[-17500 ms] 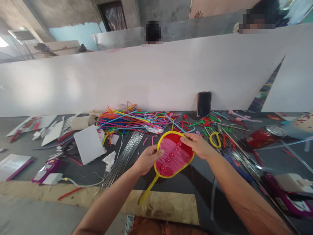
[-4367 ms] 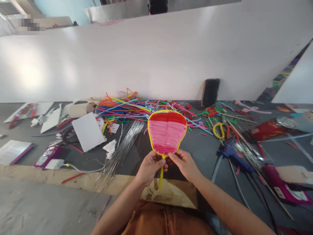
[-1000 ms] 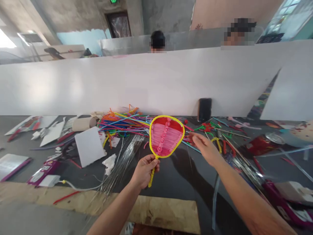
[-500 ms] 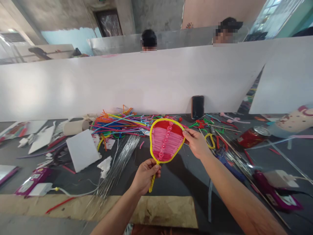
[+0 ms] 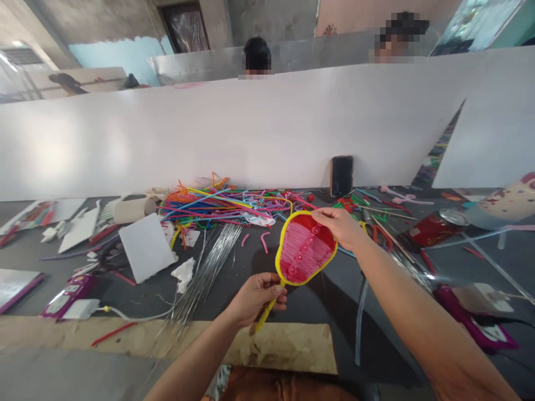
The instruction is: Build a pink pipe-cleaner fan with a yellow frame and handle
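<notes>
A fan-shaped paddle (image 5: 307, 250) made of pink and red pipe cleaners, with a yellow edge and a line of round beads down its face, is held above the dark table. My left hand (image 5: 261, 298) is closed around its yellow handle, just below the head. At the upper edge, my right hand (image 5: 338, 223) pinches the rim between thumb and fingers. The paddle leans to the right, and my right fingers cover part of its top.
Behind the paddle lies a heap of coloured pipe cleaners (image 5: 209, 206); thin metal wires (image 5: 213, 267) lie left. A phone (image 5: 341, 176) leans against the white partition (image 5: 209, 133). To the right are a red can (image 5: 437, 227) and a purple power strip (image 5: 472, 317); a white card (image 5: 146, 248) stands left.
The paddle has shifted right and slightly down in view, and its head tilts further right. My right hand has slid along the rim toward the top; my left keeps the handle.
</notes>
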